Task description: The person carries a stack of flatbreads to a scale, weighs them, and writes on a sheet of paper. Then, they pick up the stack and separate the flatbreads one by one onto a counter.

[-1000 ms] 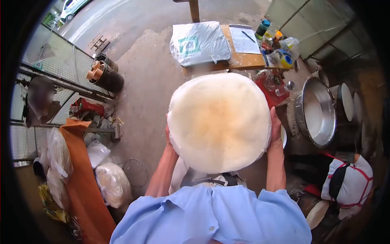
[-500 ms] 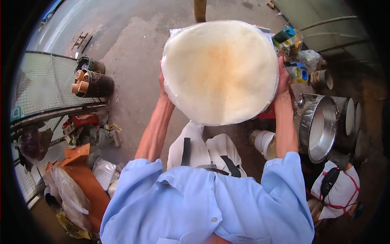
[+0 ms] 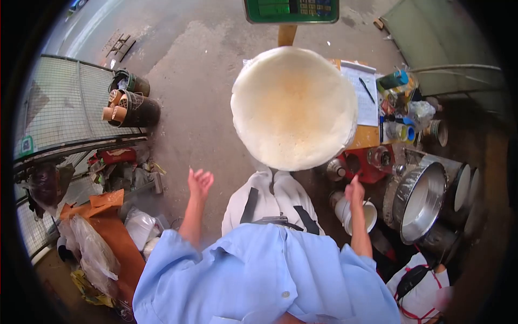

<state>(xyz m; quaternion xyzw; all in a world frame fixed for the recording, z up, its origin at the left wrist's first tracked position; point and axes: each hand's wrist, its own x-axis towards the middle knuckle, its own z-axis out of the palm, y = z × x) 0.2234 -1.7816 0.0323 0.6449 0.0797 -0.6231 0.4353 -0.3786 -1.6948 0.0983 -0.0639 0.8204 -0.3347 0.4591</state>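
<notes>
A large, round, white slab that looks like dough or flatbread, tinted light brown in the middle, rests beyond my knees. It sits below a green scale display on a post; whatever supports it is hidden underneath. My left hand is off to the left of the slab, holding nothing, with its fingers apart. On the other side my right hand is also empty, somewhat blurred, its fingers loosely raised. It is nearest a white bucket and a red stool-like surface.
Right of the slab lie a written sheet and a pen on a wooden board. A big metal basin leans farther right. At left stand black buckets holding perforated clay-coloured cylinders, near a mesh fence and plastic bags.
Both hands have let go of the white slab and drawn back towards my body, apart from each other. The scale display, paper and pen have come into view.
</notes>
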